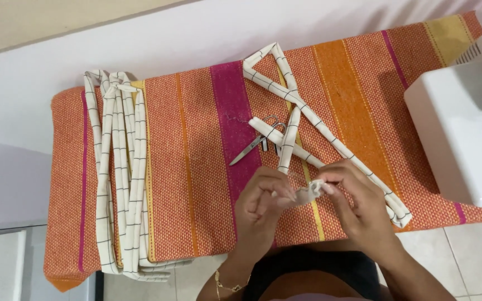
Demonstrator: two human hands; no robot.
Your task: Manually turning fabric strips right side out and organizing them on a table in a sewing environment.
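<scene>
Cream checked fabric strip (330, 136) with thin dark lines, one end pinched between both hands at lower centre of frame. Left hand (260, 203) has fingertips closed together on the bunched strip end (312, 191); right hand (358, 200) is clamped on the same end from the other side, fingers curled tight over it. Rest of that strip runs up and away across the cloth, looping to a point near top centre, with another leg coming back down to the lower right edge.

Progress, judged from the layout: a bundle of finished strips (119, 173) lies stacked lengthwise at the left of frame, tied or knotted together at its upper end, so a good share looks done. The strip in hand looks mid-work, only its end being handled. Small scissors (255, 146) lie closed at centre, just above the hands, partly under the strip, untouched.

Surface: narrow board or table covered by a woven striped cloth (196, 167), orange with magenta and yellow bands. White sewing machine (464, 128) sits at the right edge, partly cropped. Pale wall (168, 39) along the top, light tiled floor (475, 256) at lower right. Thin gold bracelet (227, 285) on the left wrist.
</scene>
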